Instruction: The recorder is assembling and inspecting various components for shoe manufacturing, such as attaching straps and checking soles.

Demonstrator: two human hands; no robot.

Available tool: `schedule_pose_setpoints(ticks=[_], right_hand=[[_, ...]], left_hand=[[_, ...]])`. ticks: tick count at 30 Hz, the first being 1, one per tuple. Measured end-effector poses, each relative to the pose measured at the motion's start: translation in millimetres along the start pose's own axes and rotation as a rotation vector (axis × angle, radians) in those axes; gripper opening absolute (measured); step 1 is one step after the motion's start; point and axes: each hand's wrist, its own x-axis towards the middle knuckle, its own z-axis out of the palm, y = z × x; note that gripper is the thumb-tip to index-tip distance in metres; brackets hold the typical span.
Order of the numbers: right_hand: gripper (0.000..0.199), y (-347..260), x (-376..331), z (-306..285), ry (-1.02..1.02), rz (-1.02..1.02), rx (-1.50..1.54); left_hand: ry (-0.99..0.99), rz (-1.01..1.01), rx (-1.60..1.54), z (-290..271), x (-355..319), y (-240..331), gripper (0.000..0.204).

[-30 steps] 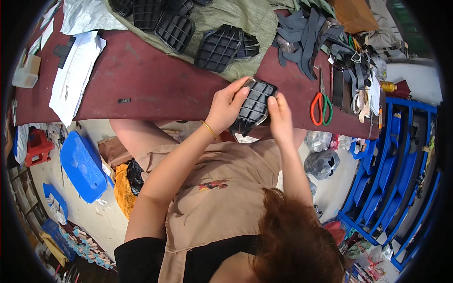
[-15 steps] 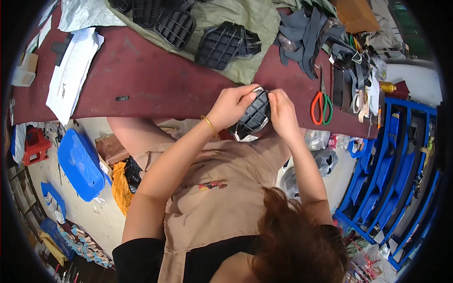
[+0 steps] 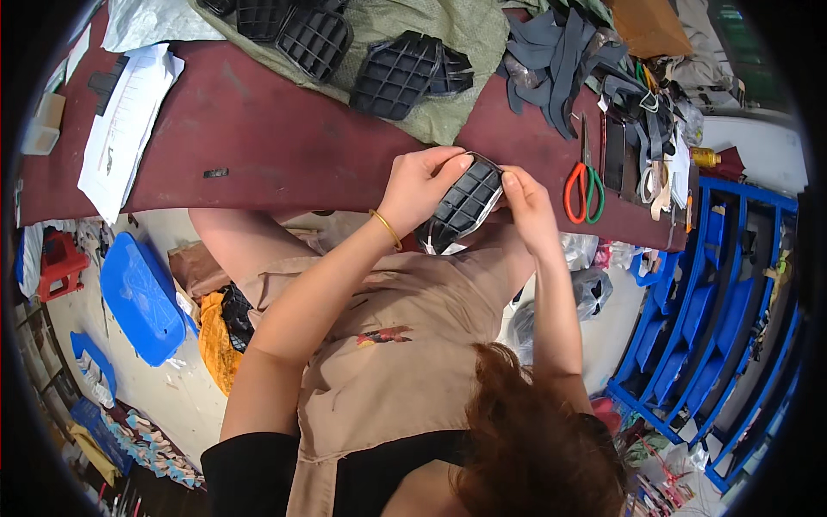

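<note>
Left hand (image 3: 420, 188) grips the gridded black plastic panel (image 3: 469, 202) at eleven o'clock; right hand (image 3: 529, 207) pinches its two o'clock edge. The panel is at the near edge of the maroon table (image 3: 284, 146). Judged risk: its seven o'clock end, apparently unsupported, could drop if either grip slips.

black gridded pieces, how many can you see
5 clear: one piece held by left hand and right hand; overlapping pair on green cloth; two pieces farther left there; more may be hidden or cut off.
</note>
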Motion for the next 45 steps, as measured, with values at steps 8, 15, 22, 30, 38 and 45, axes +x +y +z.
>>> schedule_pose_setpoints(ticks=[8, 15, 22, 30, 38, 45], right_hand=[[0.043, 9.8, -19.1, 41.3, 0.145, -0.164, 0.120], [0.024, -63.3, -72.9, 39.4, 0.280, -0.651, -0.134], [0.026, -145.9, -106.4, 55.1, 0.148, -1.357, 0.214], [0.031, -149.4, -139.5, 68.3, 0.527, -0.907, 0.465], [0.025, -141.2, -107.3, 38.9, 0.288, -1.466, 0.190], [0.025, -141.0, -117.2, 35.4, 0.312, -1.456, 0.180]], left_hand=[[0.112, 0.064, 0.022, 0.4, -2.9, -11.6, 0.027], [0.535, 0.218, 0.166, -83.7, -34.4, 42.6, 0.028], [0.853, 0.118, 0.356, -294.4, -47.9, 42.3, 0.043], [1.071, 0.537, 1.159, -251.4, -45.2, 88.4, 0.038], [0.749, 0.730, 1.144, -141.5, -38.6, 74.5, 0.027], [0.578, 0.621, 1.046, -103.7, -33.0, 2.1, 0.025]])
